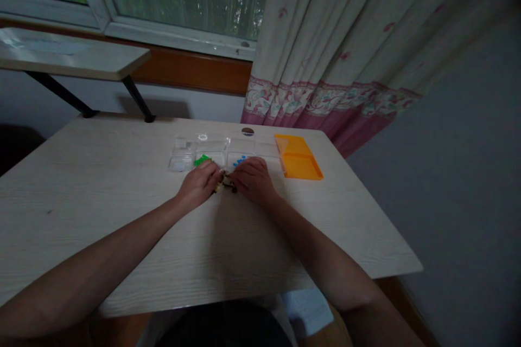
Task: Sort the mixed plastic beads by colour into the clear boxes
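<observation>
My left hand [198, 183] and my right hand [254, 178] meet over the table with their fingertips almost touching. Both sets of fingers are closed in a pinch around something small and dark that I cannot make out. Small dark pieces [233, 188] and a yellowish piece [217, 188] lie just below the fingertips. Behind the left hand, green pieces [202, 160] sit in a clear plastic box [178, 164]. Blue pieces [239, 161] rest in another clear box [242, 146], partly hidden by the right hand.
An open orange case [302, 167] lies on the right of the pale wooden table [134, 184]. A round dark disc [247, 132] is set near the back edge. At the back left stands a raised shelf [77, 57] on black legs. A curtain [309, 54] hangs behind.
</observation>
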`<action>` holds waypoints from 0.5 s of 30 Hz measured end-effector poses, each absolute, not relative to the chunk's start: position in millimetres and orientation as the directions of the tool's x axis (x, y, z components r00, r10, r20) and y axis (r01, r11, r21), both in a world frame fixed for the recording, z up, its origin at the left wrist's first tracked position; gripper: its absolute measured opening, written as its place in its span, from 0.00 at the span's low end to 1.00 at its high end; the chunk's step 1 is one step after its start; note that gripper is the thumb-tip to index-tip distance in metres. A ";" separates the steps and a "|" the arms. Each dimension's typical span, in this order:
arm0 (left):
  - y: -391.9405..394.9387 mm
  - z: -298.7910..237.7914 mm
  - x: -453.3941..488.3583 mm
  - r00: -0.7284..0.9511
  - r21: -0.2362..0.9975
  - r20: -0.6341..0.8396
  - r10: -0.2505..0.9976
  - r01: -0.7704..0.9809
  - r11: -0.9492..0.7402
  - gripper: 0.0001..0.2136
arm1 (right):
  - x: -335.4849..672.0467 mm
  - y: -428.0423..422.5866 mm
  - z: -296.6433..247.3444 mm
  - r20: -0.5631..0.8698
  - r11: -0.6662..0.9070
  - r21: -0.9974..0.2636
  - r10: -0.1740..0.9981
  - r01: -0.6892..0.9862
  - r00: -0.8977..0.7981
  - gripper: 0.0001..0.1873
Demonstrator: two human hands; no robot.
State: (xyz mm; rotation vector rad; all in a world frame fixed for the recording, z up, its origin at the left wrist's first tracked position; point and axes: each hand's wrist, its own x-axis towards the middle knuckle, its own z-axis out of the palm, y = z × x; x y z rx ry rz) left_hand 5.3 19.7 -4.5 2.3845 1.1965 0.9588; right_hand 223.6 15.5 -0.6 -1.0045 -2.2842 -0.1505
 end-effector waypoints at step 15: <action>19.5 -4.7 5.1 0.358 0.587 0.423 0.832 0.591 -0.553 0.12 | 283.7 40.8 -5.2 0.573 0.108 -0.189 0.819 0.976 0.020 0.10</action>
